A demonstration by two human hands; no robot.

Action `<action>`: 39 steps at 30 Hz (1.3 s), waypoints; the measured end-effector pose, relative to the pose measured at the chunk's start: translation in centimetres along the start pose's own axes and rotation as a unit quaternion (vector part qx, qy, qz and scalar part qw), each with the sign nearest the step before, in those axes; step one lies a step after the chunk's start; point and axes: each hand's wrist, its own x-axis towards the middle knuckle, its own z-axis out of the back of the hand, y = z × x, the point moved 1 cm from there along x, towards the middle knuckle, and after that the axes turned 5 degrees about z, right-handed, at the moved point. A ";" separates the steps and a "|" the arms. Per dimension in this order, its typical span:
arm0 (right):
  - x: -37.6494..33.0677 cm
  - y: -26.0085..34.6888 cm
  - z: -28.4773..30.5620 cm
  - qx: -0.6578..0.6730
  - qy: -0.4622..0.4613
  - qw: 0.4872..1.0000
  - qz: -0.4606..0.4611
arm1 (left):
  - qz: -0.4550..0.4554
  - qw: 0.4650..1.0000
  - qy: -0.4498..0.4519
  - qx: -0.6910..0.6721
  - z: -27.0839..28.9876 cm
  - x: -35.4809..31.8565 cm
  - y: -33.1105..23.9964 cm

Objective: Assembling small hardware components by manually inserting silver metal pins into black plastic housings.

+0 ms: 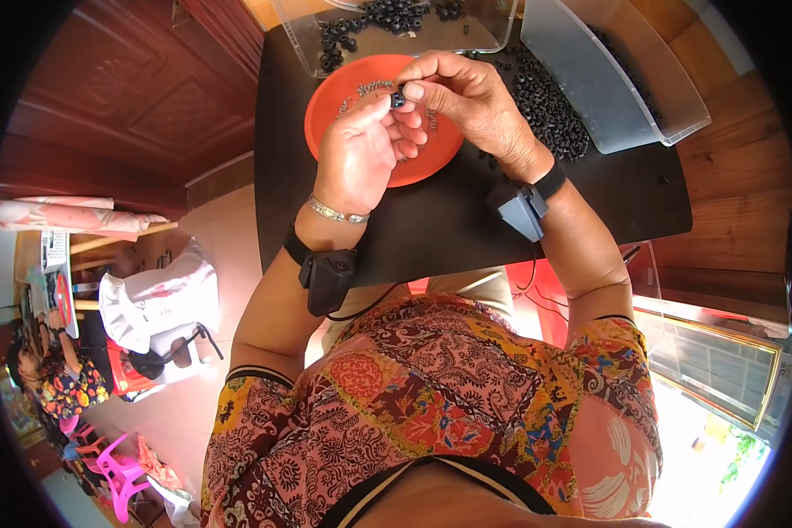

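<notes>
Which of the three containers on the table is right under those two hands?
The round orange-red dish; the others are see-through and straight-sided: the far bin and right bin.

A plate (320, 110) is sitting on the worktop (422, 233), bits (374, 87) lying in it. A bin (440, 41) is standing on its far side, a tub (585, 75) to its right, a heap (546, 110) lying between plate and tub. Above the plate, the left hand (358, 151) and right hand (480, 101) are holding a piece (398, 99).
</notes>
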 end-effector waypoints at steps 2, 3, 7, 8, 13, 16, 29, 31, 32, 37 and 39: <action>-0.2 0.1 -0.2 -0.008 0.003 1.000 -0.016 | 0.002 1.000 -0.013 -0.002 -0.1 0.0 0.2; -0.2 0.1 -0.2 -0.017 0.006 0.999 -0.033 | 0.004 1.000 -0.025 -0.004 -0.1 0.0 0.2; 0.1 -0.2 -0.2 -0.274 -0.007 0.949 0.157 | -0.009 1.000 -0.024 -0.005 0.5 0.2 0.6; 0.1 -0.2 -0.3 -0.318 -0.015 0.925 0.207 | -0.007 1.000 -0.027 -0.010 0.6 0.3 0.6; -0.1 0.1 -1.0 -0.360 -0.033 0.899 0.247 | 0.000 0.999 -0.039 -0.031 0.2 0.2 0.4; -0.2 -0.1 -1.2 -0.359 -0.056 0.897 0.253 | -0.002 0.997 -0.045 -0.056 0.2 0.2 0.5; -0.3 0.8 -1.3 -0.442 -0.052 0.847 0.290 | -0.005 0.999 -0.009 -0.042 0.2 0.3 0.5; -0.3 0.7 -1.4 -0.447 -0.051 0.846 0.287 | -0.007 0.999 -0.010 -0.040 0.4 0.3 0.6; -0.3 0.7 -1.5 -0.460 -0.049 0.837 0.292 | -0.010 0.999 0.000 -0.050 0.4 0.3 0.6; -0.5 0.6 -1.8 -0.497 -0.035 0.816 0.293 | -0.020 0.998 0.009 -0.063 0.0 0.2 0.6; -0.5 0.3 -1.9 -0.509 -0.021 0.808 0.297 | -0.026 0.997 0.034 -0.070 0.3 0.1 0.7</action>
